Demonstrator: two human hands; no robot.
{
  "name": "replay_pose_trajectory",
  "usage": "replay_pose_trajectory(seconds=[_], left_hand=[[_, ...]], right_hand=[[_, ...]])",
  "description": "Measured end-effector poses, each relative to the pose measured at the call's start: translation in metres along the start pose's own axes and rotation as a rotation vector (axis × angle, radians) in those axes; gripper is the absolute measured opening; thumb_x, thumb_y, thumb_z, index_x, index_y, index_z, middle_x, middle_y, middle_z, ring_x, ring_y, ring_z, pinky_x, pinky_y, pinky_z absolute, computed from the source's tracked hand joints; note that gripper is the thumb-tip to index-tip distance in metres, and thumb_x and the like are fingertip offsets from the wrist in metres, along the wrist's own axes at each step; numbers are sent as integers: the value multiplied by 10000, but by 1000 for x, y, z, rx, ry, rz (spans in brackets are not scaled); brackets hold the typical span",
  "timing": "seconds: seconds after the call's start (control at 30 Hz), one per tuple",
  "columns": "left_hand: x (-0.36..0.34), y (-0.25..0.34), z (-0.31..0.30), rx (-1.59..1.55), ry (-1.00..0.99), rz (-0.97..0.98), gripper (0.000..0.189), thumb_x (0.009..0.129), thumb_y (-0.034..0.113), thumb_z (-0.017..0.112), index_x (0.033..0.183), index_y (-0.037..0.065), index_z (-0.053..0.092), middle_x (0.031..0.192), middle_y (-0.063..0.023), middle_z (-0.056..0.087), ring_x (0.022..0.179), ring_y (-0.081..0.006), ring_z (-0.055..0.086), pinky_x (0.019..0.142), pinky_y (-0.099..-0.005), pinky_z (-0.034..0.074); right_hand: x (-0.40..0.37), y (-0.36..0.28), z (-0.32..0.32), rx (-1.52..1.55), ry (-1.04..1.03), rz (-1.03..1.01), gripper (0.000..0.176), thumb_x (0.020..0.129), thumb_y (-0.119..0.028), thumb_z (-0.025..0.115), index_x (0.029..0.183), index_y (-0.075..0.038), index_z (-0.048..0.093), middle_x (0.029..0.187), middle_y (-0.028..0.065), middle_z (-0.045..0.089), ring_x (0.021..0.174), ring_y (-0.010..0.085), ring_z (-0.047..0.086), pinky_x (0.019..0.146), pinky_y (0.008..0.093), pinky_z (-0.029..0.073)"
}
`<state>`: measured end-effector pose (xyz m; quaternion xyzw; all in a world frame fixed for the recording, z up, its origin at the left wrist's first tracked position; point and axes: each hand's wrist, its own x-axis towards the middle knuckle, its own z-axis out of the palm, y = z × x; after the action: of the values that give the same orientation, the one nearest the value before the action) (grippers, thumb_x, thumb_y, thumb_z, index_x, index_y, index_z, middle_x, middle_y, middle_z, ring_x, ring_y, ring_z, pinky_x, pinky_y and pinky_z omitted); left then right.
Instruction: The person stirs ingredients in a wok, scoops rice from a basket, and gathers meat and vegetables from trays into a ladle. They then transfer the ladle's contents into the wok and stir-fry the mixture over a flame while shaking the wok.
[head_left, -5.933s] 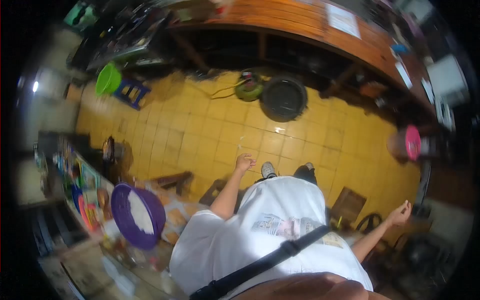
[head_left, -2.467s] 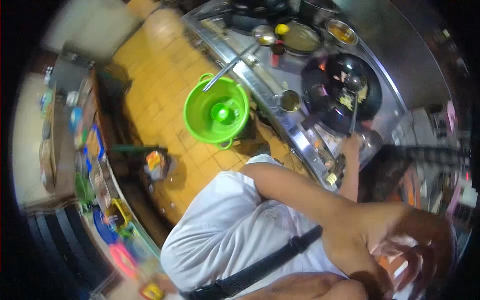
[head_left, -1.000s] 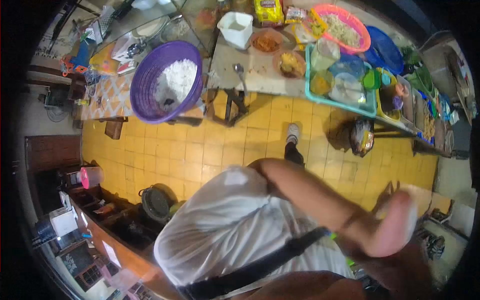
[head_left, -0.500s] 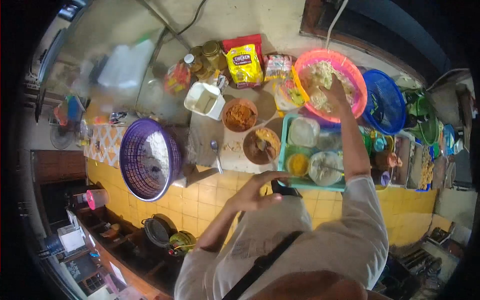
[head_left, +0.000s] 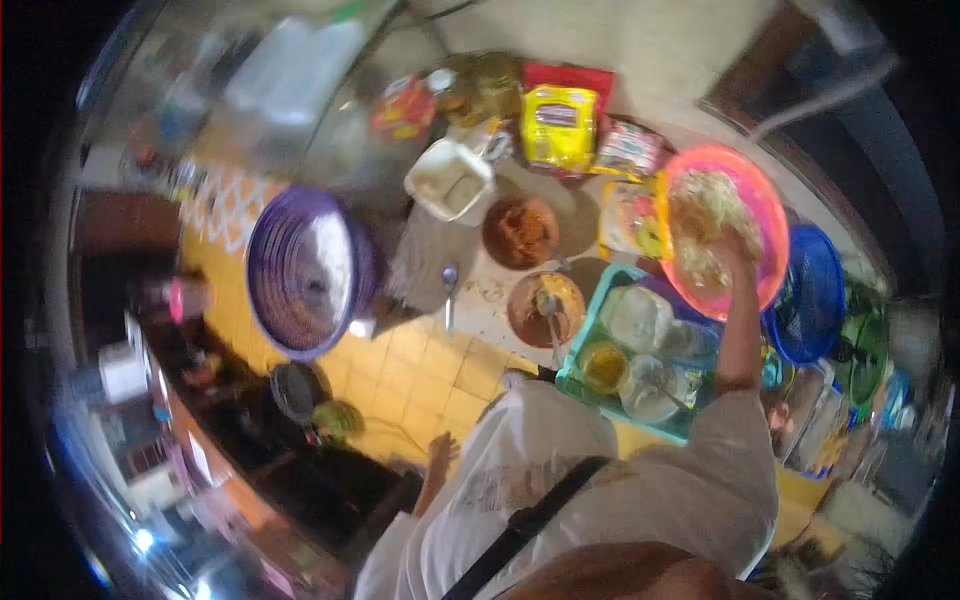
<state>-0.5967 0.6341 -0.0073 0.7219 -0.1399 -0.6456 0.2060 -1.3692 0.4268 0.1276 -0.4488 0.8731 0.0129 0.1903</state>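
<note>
The picture is blurred by motion. My right hand reaches out over the table into a pink basket that holds pale shredded food; its fingers rest on the shreds, and the blur hides whether they grip any. My left hand hangs low at my side over the yellow tiled floor, fingers loosely apart, holding nothing. A teal tray with several small bowls lies under my right forearm.
A purple basket of white rice stands at the table's left end. Two brown bowls, a spoon, a white tub and a yellow packet crowd the table. A blue basket sits to the right.
I turned from the stove to this table. Over the last half second my right hand stayed in the pink basket and my left hand dropped from my belly to my side.
</note>
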Motion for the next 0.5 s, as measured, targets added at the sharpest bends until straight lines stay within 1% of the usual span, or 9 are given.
replay_pose_trajectory(seconds=[0.03,0.07,0.13,0.2,0.27,0.33,0.4,0.47,0.5], left_hand=[[-8,-30,-20,2,-102,62,178,842,306,588,858,130,564,655,-5,517,584,-120,509,482,-266,405],[-17,-43,-24,-60,-55,63,178,842,306,588,858,130,564,655,-5,517,584,-120,509,482,-266,405],[-5,-41,-19,40,9,-173,226,847,322,593,952,122,574,670,-3,519,550,-126,479,435,-273,366],[-3,-17,17,170,204,-245,243,860,277,592,1009,85,600,859,-58,631,631,-167,585,520,-299,468],[7,-1,33,77,67,-81,247,874,260,563,1057,94,571,911,-56,616,736,-171,601,609,-331,501],[14,32,49,145,16,13,349,890,268,526,1165,53,514,1018,-101,594,861,-212,591,741,-367,491],[-7,68,58,-2,-25,163,393,889,272,527,1202,38,489,1062,-113,580,872,-230,595,741,-360,490],[-10,67,49,-141,17,250,389,881,285,541,1183,42,504,965,-96,596,800,-194,590,677,-325,480],[-13,64,41,-234,51,331,386,873,298,554,1164,46,519,868,-78,612,728,-158,585,612,-290,470]], right_hand=[[8,10,28,46,68,-125,554,699,-372,678,1076,11,542,903,228,619,839,379,599,739,442,481],[17,17,58,99,133,-254,530,701,-368,675,1051,11,553,887,227,623,844,381,600,740,452,479],[-11,-17,48,-6,117,-228,498,713,-331,665,1062,5,545,920,232,615,857,385,593,743,459,473],[3,-14,43,51,-26,-210,439,723,-287,647,1063,-28,551,941,222,610,858,392,586,738,464,470],[8,6,51,-24,103,-297,363,720,-247,640,1025,-61,579,972,206,605,890,381,576,758,458,466],[8,14,43,58,77,-302,388,708,-232,643,1061,-84,578,981,202,599,920,375,566,799,448,456],[62,81,66,-198,226,-693,460,701,-308,681,1040,-17,572,983,210,614,948,343,583,789,418,462],[0,21,18,-144,554,-209,435,697,-294,683,1036,-38,589,1005,187,610,932,328,582,785,404,464],[24,47,24,-514,471,-215,495,701,-343,670,1083,-44,569,1047,174,599,956,314,578,799,398,463]])
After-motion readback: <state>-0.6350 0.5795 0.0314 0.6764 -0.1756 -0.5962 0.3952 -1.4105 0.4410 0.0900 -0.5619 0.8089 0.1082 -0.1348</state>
